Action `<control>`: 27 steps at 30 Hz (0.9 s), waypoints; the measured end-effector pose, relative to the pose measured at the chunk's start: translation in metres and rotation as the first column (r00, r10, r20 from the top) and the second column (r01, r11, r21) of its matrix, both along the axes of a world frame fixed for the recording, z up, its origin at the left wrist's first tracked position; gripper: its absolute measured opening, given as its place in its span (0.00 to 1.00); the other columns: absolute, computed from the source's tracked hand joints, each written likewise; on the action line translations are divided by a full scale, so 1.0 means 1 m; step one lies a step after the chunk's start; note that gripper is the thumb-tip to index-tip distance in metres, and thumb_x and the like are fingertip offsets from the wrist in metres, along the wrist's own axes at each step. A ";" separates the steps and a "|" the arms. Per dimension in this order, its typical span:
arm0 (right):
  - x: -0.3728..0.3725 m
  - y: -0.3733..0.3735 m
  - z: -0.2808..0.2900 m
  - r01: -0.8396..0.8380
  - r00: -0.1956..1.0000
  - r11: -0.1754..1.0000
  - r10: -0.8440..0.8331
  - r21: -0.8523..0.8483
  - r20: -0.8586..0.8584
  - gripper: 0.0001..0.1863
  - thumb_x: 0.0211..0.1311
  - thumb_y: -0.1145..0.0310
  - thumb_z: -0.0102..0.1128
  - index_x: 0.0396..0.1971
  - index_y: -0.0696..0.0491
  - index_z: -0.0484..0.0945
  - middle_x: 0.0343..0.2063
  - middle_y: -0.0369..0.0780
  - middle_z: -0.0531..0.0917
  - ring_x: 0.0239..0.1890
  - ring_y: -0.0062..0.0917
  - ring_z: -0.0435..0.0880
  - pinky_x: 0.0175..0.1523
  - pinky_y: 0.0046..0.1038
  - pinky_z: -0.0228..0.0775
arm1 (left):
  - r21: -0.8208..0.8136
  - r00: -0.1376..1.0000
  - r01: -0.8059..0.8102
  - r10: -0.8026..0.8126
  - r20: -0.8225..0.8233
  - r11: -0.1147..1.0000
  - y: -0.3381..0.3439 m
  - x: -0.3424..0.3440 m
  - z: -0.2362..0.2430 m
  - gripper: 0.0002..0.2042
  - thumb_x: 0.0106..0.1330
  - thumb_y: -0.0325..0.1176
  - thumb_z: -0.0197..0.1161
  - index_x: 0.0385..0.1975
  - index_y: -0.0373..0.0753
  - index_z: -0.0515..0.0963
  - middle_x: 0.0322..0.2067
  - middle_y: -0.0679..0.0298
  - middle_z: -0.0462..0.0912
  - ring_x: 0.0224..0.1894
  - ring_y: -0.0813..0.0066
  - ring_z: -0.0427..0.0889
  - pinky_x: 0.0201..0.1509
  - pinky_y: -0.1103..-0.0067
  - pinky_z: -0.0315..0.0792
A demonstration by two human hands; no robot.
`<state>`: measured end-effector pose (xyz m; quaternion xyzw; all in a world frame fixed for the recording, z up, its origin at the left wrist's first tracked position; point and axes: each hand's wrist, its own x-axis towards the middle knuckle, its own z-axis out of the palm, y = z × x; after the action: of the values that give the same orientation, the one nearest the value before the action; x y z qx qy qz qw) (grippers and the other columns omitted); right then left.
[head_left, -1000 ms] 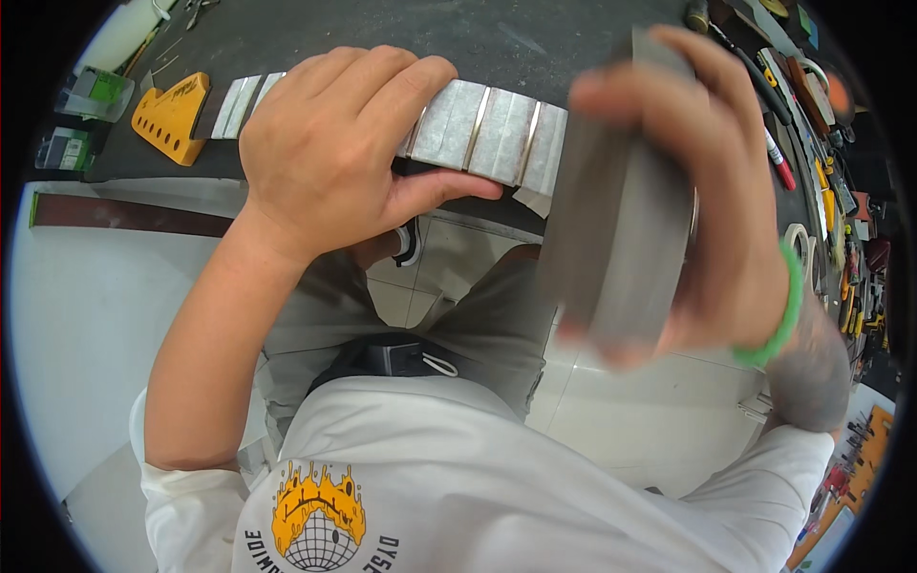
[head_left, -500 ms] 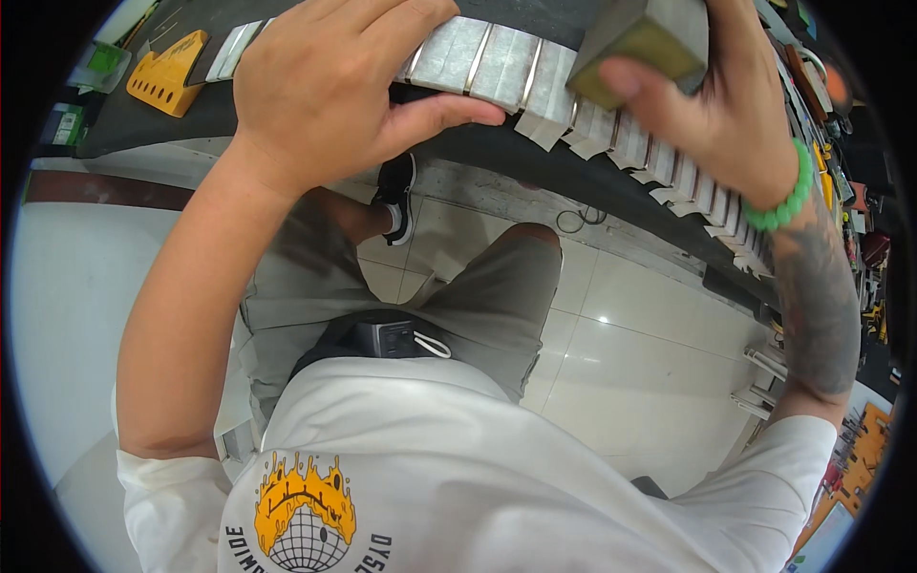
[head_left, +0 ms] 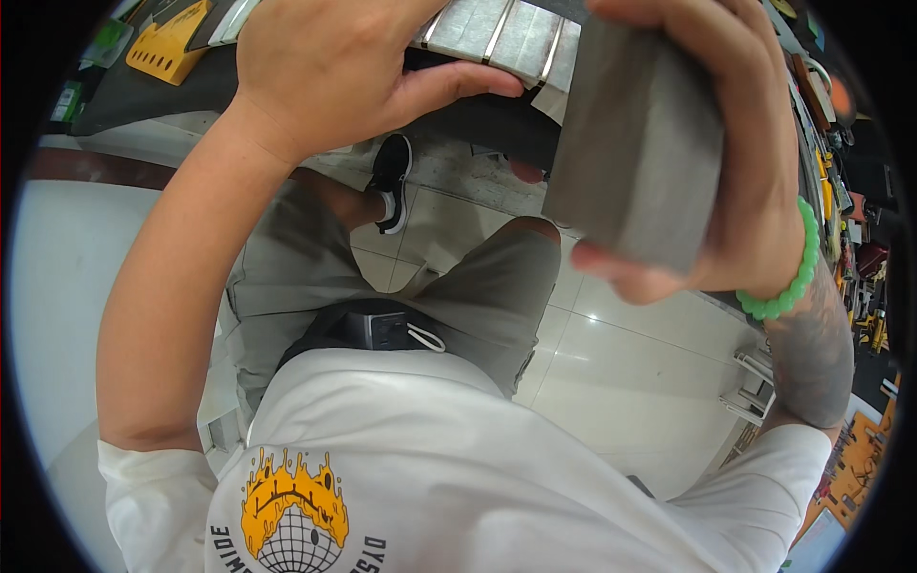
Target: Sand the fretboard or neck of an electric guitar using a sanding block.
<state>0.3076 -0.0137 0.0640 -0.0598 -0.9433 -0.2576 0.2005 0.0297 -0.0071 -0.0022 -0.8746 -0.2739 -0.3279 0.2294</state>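
My left hand grips a long neck, its surface taped in pale silvery strips between bright metal frets, with the thumb along the near edge. My right hand is wrapped round a grey rectangular block, lifted close to the camera and slightly blurred; it hides the neck's right part. A yellow piece with a row of holes, apparently the headstock, lies at the neck's left end.
The dark bench runs across the top. Tools crowd the far right, with an orange tool board lower down. Below are a tiled floor, my legs and a white frame beside the right side.
A half second ago the block was over the taped neck; now it is nearer me, turned upright and larger in view. The bench has shifted upward in view since a second ago.
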 end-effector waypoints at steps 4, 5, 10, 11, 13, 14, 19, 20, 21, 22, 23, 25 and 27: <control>0.017 0.023 -0.007 0.075 0.986 0.955 -0.114 -0.288 -0.121 0.56 0.46 0.36 0.79 0.62 0.64 0.66 0.53 0.49 0.72 0.53 0.40 0.75 0.59 0.39 0.68 | 0.024 1.000 0.022 -0.023 0.014 0.999 -0.001 0.004 0.002 0.32 0.55 0.62 0.73 0.41 0.35 0.82 0.33 0.57 0.84 0.31 0.59 0.83 0.36 0.71 0.74; 0.014 0.031 -0.010 0.077 0.970 0.915 -0.162 -0.396 -0.184 0.56 0.45 0.36 0.79 0.62 0.64 0.66 0.53 0.49 0.72 0.53 0.40 0.75 0.59 0.39 0.68 | 0.030 1.000 0.022 -0.022 0.017 0.999 0.000 0.003 0.000 0.32 0.55 0.62 0.73 0.41 0.35 0.82 0.33 0.57 0.84 0.32 0.59 0.83 0.36 0.71 0.74; 0.002 0.016 -0.011 -0.031 0.978 0.950 -0.035 -0.311 -0.204 0.52 0.53 0.37 0.75 0.64 0.63 0.65 0.53 0.49 0.72 0.54 0.39 0.75 0.60 0.38 0.69 | 0.016 1.000 -0.002 0.001 0.019 1.000 -0.001 -0.001 0.000 0.32 0.55 0.62 0.73 0.41 0.35 0.82 0.33 0.57 0.84 0.32 0.59 0.83 0.36 0.71 0.75; 0.000 0.012 -0.009 -0.031 0.987 0.977 -0.003 -0.211 -0.159 0.51 0.55 0.38 0.75 0.64 0.63 0.65 0.53 0.49 0.72 0.55 0.39 0.75 0.60 0.38 0.69 | 0.009 1.000 0.008 -0.008 0.028 1.000 0.000 0.000 -0.001 0.32 0.55 0.62 0.73 0.41 0.34 0.82 0.33 0.57 0.84 0.32 0.59 0.83 0.36 0.71 0.75; -0.001 0.007 -0.006 -0.050 0.997 0.999 0.049 -0.009 -0.061 0.49 0.58 0.38 0.73 0.65 0.62 0.65 0.54 0.49 0.72 0.55 0.39 0.75 0.60 0.39 0.69 | 0.002 0.999 0.020 -0.020 0.038 1.000 0.000 -0.001 0.000 0.32 0.55 0.63 0.73 0.40 0.34 0.82 0.33 0.57 0.84 0.32 0.59 0.83 0.36 0.71 0.75; 0.002 0.014 -0.010 -0.047 0.997 0.999 0.046 -0.009 -0.068 0.49 0.58 0.38 0.73 0.65 0.62 0.65 0.54 0.49 0.72 0.55 0.39 0.75 0.60 0.39 0.69 | 0.017 1.000 -0.001 0.001 0.012 1.000 -0.002 -0.002 0.001 0.32 0.55 0.63 0.73 0.40 0.34 0.82 0.33 0.57 0.84 0.32 0.59 0.83 0.36 0.71 0.75; 0.014 0.024 -0.020 0.139 0.970 0.988 -0.150 -0.070 -0.190 0.53 0.50 0.38 0.78 0.66 0.59 0.65 0.54 0.48 0.73 0.56 0.43 0.74 0.62 0.43 0.67 | -0.082 0.999 -0.033 0.033 -0.002 0.996 -0.007 0.006 0.009 0.32 0.57 0.63 0.72 0.40 0.35 0.82 0.33 0.58 0.84 0.32 0.59 0.83 0.36 0.71 0.74; 0.011 0.020 -0.013 -0.002 1.000 0.976 0.001 0.219 0.003 0.52 0.50 0.40 0.78 0.66 0.58 0.65 0.54 0.48 0.72 0.57 0.42 0.74 0.62 0.42 0.67 | -0.082 0.999 -0.047 0.046 -0.013 0.996 -0.009 0.004 0.011 0.32 0.57 0.63 0.72 0.40 0.35 0.82 0.33 0.58 0.84 0.32 0.59 0.83 0.36 0.70 0.74; -0.002 -0.030 0.009 0.210 0.977 0.898 -0.210 -0.386 0.043 0.53 0.49 0.39 0.78 0.66 0.59 0.64 0.54 0.49 0.72 0.58 0.42 0.72 0.62 0.40 0.67 | -0.079 0.999 -0.051 0.050 -0.017 0.996 -0.010 0.003 0.012 0.32 0.57 0.63 0.72 0.40 0.35 0.82 0.32 0.58 0.83 0.31 0.59 0.83 0.36 0.70 0.74; 0.000 -0.010 0.001 0.203 0.978 0.899 -0.203 -0.388 0.042 0.53 0.49 0.39 0.78 0.66 0.59 0.64 0.54 0.49 0.72 0.58 0.42 0.72 0.62 0.40 0.67 | -0.081 0.998 -0.058 0.057 -0.019 0.995 -0.010 0.000 0.011 0.32 0.57 0.63 0.72 0.40 0.35 0.82 0.32 0.58 0.83 0.31 0.59 0.83 0.36 0.70 0.74; 0.013 0.018 -0.011 0.097 0.992 0.947 -0.118 -0.307 -0.050 0.53 0.50 0.39 0.78 0.65 0.60 0.64 0.54 0.49 0.72 0.58 0.41 0.72 0.62 0.40 0.67 | -0.078 0.998 -0.054 0.053 -0.018 0.996 -0.010 0.006 0.011 0.31 0.57 0.63 0.72 0.40 0.35 0.82 0.32 0.58 0.83 0.31 0.59 0.83 0.36 0.70 0.74; 0.015 0.028 -0.016 0.080 0.974 0.939 -0.145 -0.334 -0.173 0.55 0.51 0.35 0.76 0.65 0.61 0.64 0.54 0.49 0.71 0.58 0.39 0.73 0.62 0.40 0.68 | -0.078 0.998 -0.059 0.058 -0.013 0.995 -0.009 0.004 0.008 0.31 0.57 0.63 0.72 0.40 0.35 0.82 0.32 0.58 0.83 0.31 0.59 0.83 0.36 0.70 0.74; 0.003 0.029 -0.033 0.109 0.860 0.832 -0.353 -0.544 -0.368 0.58 0.48 0.33 0.78 0.65 0.63 0.63 0.54 0.48 0.70 0.57 0.38 0.73 0.61 0.40 0.69 | -0.043 0.999 -0.043 0.043 -0.015 0.998 -0.005 0.005 0.003 0.31 0.57 0.62 0.72 0.40 0.35 0.82 0.32 0.58 0.83 0.31 0.59 0.83 0.36 0.70 0.74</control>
<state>0.3107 0.0152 0.0309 -0.2855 -0.8889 -0.0030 0.3583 0.0351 -0.0118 0.0009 -0.8754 -0.2980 -0.3109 0.2194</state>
